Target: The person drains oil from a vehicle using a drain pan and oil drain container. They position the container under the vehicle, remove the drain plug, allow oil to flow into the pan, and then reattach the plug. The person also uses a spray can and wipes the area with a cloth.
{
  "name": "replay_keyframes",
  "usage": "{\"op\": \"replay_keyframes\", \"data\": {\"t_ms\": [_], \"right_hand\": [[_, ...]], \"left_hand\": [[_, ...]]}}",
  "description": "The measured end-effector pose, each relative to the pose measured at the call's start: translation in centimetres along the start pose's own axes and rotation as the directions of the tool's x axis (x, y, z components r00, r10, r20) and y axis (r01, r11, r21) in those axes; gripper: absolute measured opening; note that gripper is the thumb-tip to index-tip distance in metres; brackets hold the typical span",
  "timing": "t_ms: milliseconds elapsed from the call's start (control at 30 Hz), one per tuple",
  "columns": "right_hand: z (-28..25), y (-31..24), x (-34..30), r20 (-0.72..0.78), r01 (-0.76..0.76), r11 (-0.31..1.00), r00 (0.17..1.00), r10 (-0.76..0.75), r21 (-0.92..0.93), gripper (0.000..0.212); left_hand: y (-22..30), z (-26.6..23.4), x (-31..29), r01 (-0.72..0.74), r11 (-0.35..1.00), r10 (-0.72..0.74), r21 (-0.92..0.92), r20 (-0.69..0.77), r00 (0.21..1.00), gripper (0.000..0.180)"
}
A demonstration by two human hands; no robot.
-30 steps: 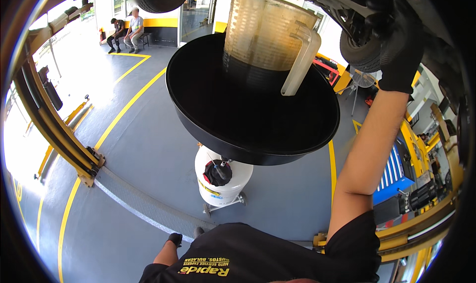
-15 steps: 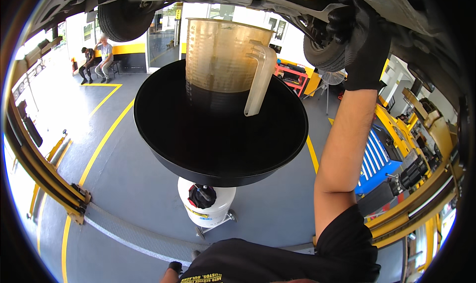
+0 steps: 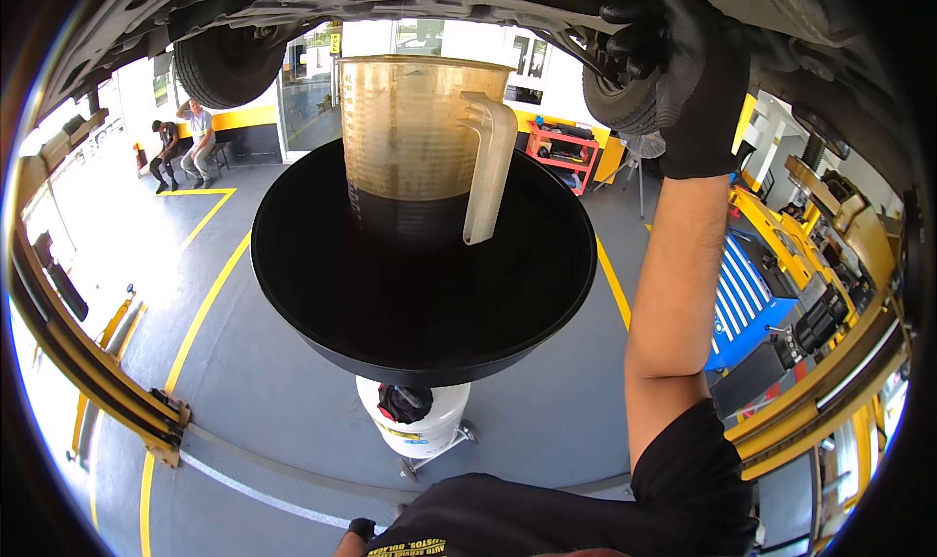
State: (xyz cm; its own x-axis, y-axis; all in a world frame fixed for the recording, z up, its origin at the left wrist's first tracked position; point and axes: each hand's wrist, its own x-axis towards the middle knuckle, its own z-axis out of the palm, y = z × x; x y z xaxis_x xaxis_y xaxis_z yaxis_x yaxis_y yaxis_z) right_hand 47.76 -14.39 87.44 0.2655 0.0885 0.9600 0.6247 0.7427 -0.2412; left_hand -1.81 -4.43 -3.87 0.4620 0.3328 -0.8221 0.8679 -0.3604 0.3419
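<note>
A translucent, amber-stained measuring jug [image 3: 415, 127] stands upright in a wide black drain pan [image 3: 322, 293]. Its lower part looks dark, and its handle [image 3: 493, 166] points toward my right. My right hand [image 3: 698, 88], in a black glove, is raised to the car's underbody [image 3: 468, 5] at the upper right. Its fingers are curled against the underside; what they grip, if anything, is hidden. Only a bit of my left hand [image 3: 362, 529], in a dark glove, shows low at the bottom edge, its fingers out of sight. Neither hand touches the jug.
Below the pan is a white wheeled tank [image 3: 420, 430]. Yellow lift posts [image 3: 107, 381] flank me. At right stands a blue tool cabinet [image 3: 747, 303], farther back a red cart [image 3: 564, 152]. Two people [image 3: 200, 137] sit at the far left. Tires [image 3: 229, 69] hang overhead.
The view has shifted slightly, so the jug, pan and tank appear lower. My right hand stays raised at the underbody, its fingers still curled.
</note>
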Motion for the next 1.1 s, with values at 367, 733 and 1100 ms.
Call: {"op": "replay_keyframes", "data": {"t_ms": [367, 733, 1100], "right_hand": [[-0.2, 0.6, 0.2, 0.021, -0.088, 0.989, 0.996, 0.087, 0.118, 0.026], [-0.2, 0.5, 1.2, 0.124, -0.028, 0.983, 0.992, 0.005, 0.184, 0.018], [0.3, 1.2, -0.6, 0.26, 0.666, 0.3, 0.606, -0.752, -0.683, 0.02]], "left_hand": [[0.1, -1.6, 1.0, 0.078, 0.987, -0.077, -0.138, 0.016, 0.997, 0.025], [1.8, -2.0, 1.1, 0.06, 0.975, -0.055, -0.214, 0.031, 0.998, 0.027], [5.7, -6.2, 0.5, 0.1, 0.954, -0.083, -0.281, 0.071, 0.994, 0.028]]}}
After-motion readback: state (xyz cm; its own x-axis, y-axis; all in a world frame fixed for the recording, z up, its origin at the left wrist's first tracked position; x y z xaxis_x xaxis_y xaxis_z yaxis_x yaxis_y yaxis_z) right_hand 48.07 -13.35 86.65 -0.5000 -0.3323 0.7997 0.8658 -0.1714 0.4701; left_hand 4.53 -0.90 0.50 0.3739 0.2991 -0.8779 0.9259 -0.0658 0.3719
